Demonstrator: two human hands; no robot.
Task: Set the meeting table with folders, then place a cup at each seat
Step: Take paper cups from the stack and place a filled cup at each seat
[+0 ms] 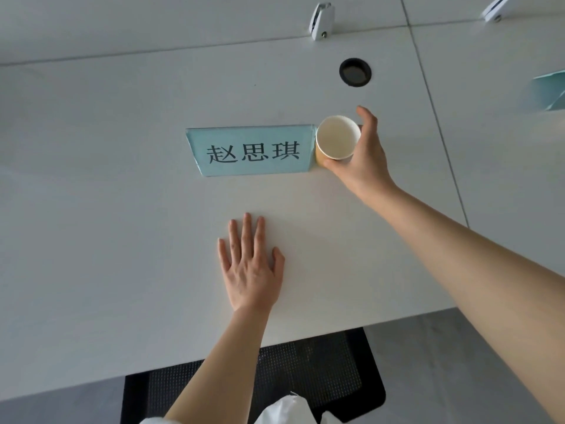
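Chair [321, 371]: black mesh seat tucked under the near bench edge, nearest of all; its left part is hidden behind the left forearm, and a bit of white cloth covers its lower middle.
Left hand [249, 270]: nearer of the two grips, lying flat and palm-down on the bare bench [91, 240], fingers spread, holding nothing.
Right hand [362, 154]: farther out, right of the left hand; thumb and fingers curl around the cup [337, 137], thumb on its near side, fingers over its far side. Whether the pads press the wall or only ring it is hard to make out.
Cup, look: paper, white inside, tan-orange outside, empty, mouth up. Only a sliver of the outer wall shows at lower left; the base is hidden, so I cannot tell whether it rests on the bench.
Cup, place: inside the right grip, on its left, just beside the right end of the name card [250, 151].
Name card: pale teal stand with three black characters, left of the right hand, beyond the left hand.
Cable hole [355, 71]: black round grommet beyond the right grip.
Clamps [321, 21]: white fittings at the far seam; the right one is cut off by the picture edge.
Teal object [547, 93]: well right of the right hand, cut off at the edge; unidentifiable.
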